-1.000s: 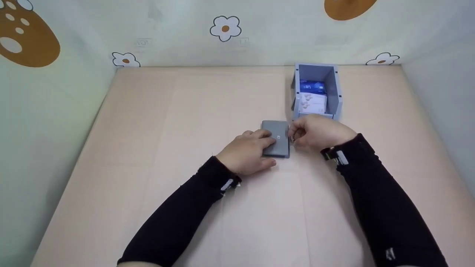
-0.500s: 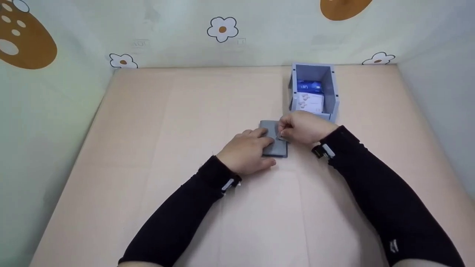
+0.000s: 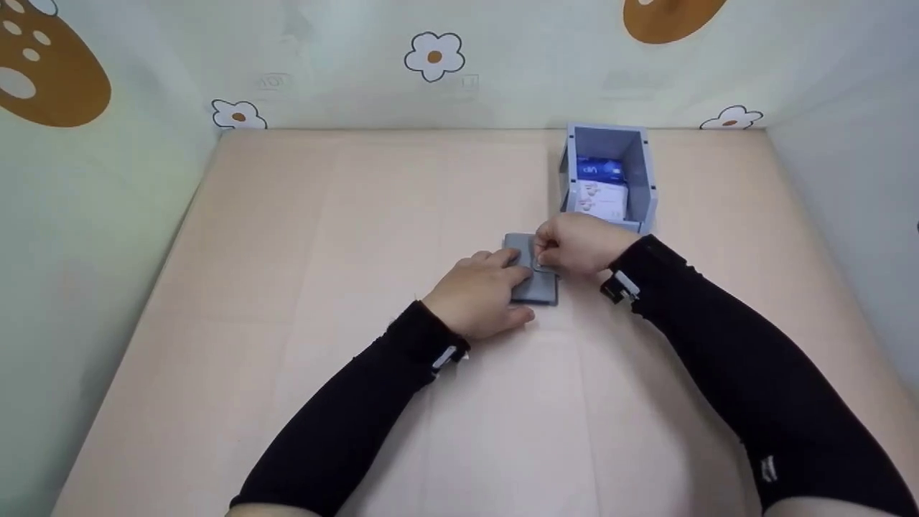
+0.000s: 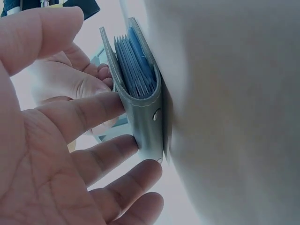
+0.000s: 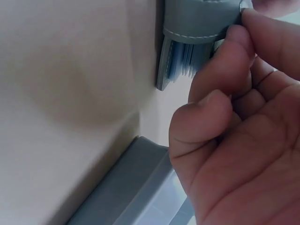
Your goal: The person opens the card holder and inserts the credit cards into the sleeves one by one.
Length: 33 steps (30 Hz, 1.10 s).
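Note:
A grey card holder (image 3: 535, 289) lies flat on the table near the middle, in front of the bin. Its inner card sleeves (image 4: 133, 65) show edge-on in the left wrist view, beside a small metal snap on the holder's side. My left hand (image 3: 477, 294) rests on the holder's left part, fingers spread and fairly straight. From the right, my right hand (image 3: 578, 244) pinches the end of the holder's closing strap (image 5: 201, 21), which wraps over the side onto the top face. White stitching runs along that strap. The fingertips hide the strap's tip in the head view.
A grey open bin (image 3: 650, 165) stands just behind my right hand. Inside lie a blue packet (image 3: 601, 169) and a white packet (image 3: 603, 199). Pale walls with flower prints border the table (image 3: 359, 201) at the back and sides.
My right hand has moved left, from the holder's right edge onto its top face, bringing the strap over. My left hand has stayed on the holder.

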Tool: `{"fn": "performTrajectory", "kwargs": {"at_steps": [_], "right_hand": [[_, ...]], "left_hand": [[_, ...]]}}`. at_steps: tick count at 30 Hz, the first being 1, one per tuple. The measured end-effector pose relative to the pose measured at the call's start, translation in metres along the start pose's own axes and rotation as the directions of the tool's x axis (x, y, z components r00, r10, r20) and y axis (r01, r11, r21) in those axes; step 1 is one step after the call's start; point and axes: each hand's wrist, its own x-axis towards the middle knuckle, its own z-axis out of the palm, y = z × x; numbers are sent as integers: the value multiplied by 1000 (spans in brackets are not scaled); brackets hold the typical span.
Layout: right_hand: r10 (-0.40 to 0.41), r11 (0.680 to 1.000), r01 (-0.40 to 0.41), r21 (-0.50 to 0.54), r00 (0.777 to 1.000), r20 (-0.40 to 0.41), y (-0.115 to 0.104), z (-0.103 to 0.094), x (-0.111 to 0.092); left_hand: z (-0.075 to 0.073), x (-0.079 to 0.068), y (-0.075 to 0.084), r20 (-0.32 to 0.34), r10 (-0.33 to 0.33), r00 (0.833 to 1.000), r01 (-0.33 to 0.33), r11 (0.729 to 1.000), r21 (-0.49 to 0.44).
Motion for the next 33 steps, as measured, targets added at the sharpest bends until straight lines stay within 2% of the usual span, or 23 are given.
{"fn": "performTrajectory", "kwargs": {"at_steps": [17, 27, 33], "right_hand": [[-16, 1000, 16, -14, 1000, 24, -3, -3, 7], [21, 1000, -20, -22, 999, 43, -6, -4, 9], [48, 999, -49, 11, 997, 53, -9, -4, 10]], "left_hand": [[0, -1, -1, 11, 0, 1000, 0, 1000, 8], [-3, -3, 0, 11, 8, 1000, -8, 1000, 5], [-3, -3, 0, 13, 7, 1000, -7, 1000, 0]]}}
